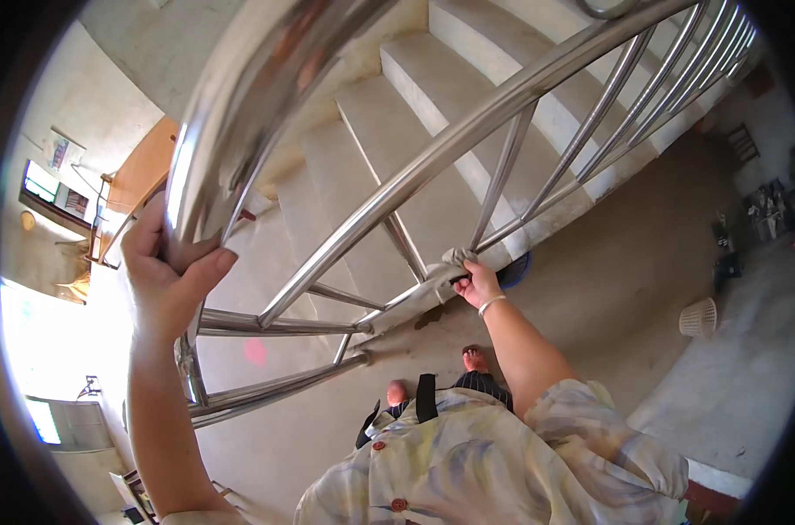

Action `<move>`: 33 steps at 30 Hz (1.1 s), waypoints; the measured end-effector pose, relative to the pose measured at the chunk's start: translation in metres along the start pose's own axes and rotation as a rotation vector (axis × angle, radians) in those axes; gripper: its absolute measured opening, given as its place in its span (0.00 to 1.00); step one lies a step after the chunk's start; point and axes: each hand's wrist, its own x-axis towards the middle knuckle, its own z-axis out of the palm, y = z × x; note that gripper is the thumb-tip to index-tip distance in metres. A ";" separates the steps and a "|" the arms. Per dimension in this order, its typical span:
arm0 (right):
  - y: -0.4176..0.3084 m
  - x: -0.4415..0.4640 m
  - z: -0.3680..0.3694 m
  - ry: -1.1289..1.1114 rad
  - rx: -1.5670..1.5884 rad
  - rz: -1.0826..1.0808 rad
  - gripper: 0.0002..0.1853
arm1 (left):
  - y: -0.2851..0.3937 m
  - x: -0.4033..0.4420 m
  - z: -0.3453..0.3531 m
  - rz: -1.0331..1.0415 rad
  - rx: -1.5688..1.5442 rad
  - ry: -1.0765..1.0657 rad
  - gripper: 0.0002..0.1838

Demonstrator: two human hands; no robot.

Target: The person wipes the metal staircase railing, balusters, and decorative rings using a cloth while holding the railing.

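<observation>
Polished steel handrail (218, 131), curved, foremost; left hand (170, 284) wrapped around it. Grey cloth (455, 256), bunched against the lower bar (502, 233), pinched in the right hand (479, 284). Beyond: pale stairs (441, 74); slatted basket (699, 318) on the floor (607, 262), far right.

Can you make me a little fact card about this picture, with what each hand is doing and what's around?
Left hand: on the thick metal handrail
Right hand: holding a greyish cloth at the lower bar
Wrist: pale bracelet on the right
Behind the railing: stairs
Floor, picture's right: pale basket
</observation>
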 end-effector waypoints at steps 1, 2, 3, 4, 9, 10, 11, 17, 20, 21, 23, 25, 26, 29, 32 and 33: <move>-0.003 -0.010 0.004 -0.079 -0.053 -0.054 0.03 | 0.003 0.001 0.002 -0.004 -0.031 -0.014 0.25; -0.007 -0.018 0.007 -0.084 -0.056 -0.057 0.03 | 0.006 0.001 0.004 -0.011 -0.061 -0.032 0.24; -0.011 -0.025 0.010 -0.121 -0.219 -0.117 0.03 | 0.008 0.001 0.005 -0.007 -0.063 -0.024 0.22; -0.016 -0.032 0.012 -0.155 -0.381 -0.177 0.03 | 0.009 0.001 0.005 -0.006 -0.063 -0.022 0.22; -0.013 -0.002 0.009 0.044 -1.695 -0.751 0.14 | 0.003 0.001 0.004 0.012 -0.033 0.002 0.23; -0.007 0.004 0.010 0.031 -1.693 -0.747 0.14 | 0.002 0.001 0.002 0.006 -0.023 0.004 0.23; 0.002 0.010 0.012 0.097 -1.729 -0.703 0.14 | 0.002 0.000 -0.001 -0.023 -0.003 -0.016 0.25; 0.075 0.057 0.008 -0.023 -1.591 -0.257 0.14 | -0.001 0.001 -0.003 -0.037 0.024 -0.019 0.33; 0.065 0.000 0.029 0.099 -1.274 -0.120 0.13 | -0.002 0.002 -0.006 -0.025 0.076 -0.030 0.35; 0.064 0.000 0.019 0.110 -1.274 -0.133 0.13 | -0.003 0.003 -0.005 -0.010 0.019 -0.048 0.33; 0.058 0.011 -0.011 0.107 -1.048 0.023 0.12 | 0.004 0.002 0.001 0.030 -0.094 -0.075 0.27; 0.029 -0.010 -0.014 0.074 -0.943 -0.055 0.13 | 0.004 0.001 0.001 0.017 -0.102 -0.067 0.26; 0.013 -0.024 -0.013 0.022 -0.839 -0.109 0.14 | 0.004 0.001 0.003 -0.017 -0.090 -0.064 0.24; -0.046 -0.068 0.011 -0.295 -0.645 -0.365 0.16 | -0.006 0.001 0.007 0.000 -0.099 -0.003 0.21; -0.106 -0.153 0.088 -0.589 -0.307 -0.607 0.19 | 0.000 0.001 0.011 -0.028 -0.143 0.039 0.19; -0.116 -0.186 0.118 -0.721 -0.184 -0.658 0.17 | -0.002 0.001 0.009 -0.002 -0.053 0.044 0.18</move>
